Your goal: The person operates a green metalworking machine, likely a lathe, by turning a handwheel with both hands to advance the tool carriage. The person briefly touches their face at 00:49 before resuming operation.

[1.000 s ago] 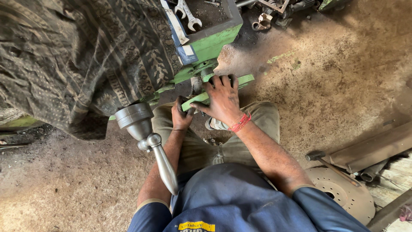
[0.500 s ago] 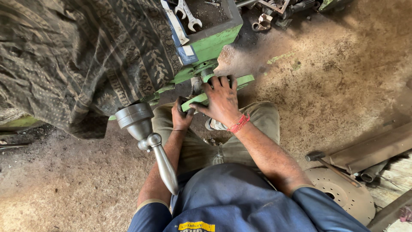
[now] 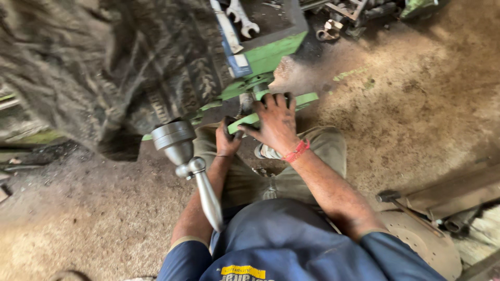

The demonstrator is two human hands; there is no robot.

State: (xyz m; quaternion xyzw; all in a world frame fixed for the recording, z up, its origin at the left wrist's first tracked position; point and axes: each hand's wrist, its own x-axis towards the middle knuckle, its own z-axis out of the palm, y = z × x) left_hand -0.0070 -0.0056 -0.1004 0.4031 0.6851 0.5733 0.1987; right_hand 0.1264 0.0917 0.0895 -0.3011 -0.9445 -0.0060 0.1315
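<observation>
Over the preceding second nothing had shifted: the green metal bracket [image 3: 271, 101] remained low beside the tyre [image 3: 104, 67], so the work had not advanced. The right hand [image 3: 276, 122] stayed spread flat on it; the left hand [image 3: 227, 140] stayed curled beneath. Count: one tyre, one steel lever [image 3: 200, 182], two spanners [image 3: 242, 15], one hammer [image 3: 390, 196].

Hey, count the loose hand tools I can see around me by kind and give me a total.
Spanners: 1, in the green tray, spanner.
Hammers: 1, by the round metal disc, hammer.
Ratchet or socket handles: 1, handle.
Total: 3.
</observation>
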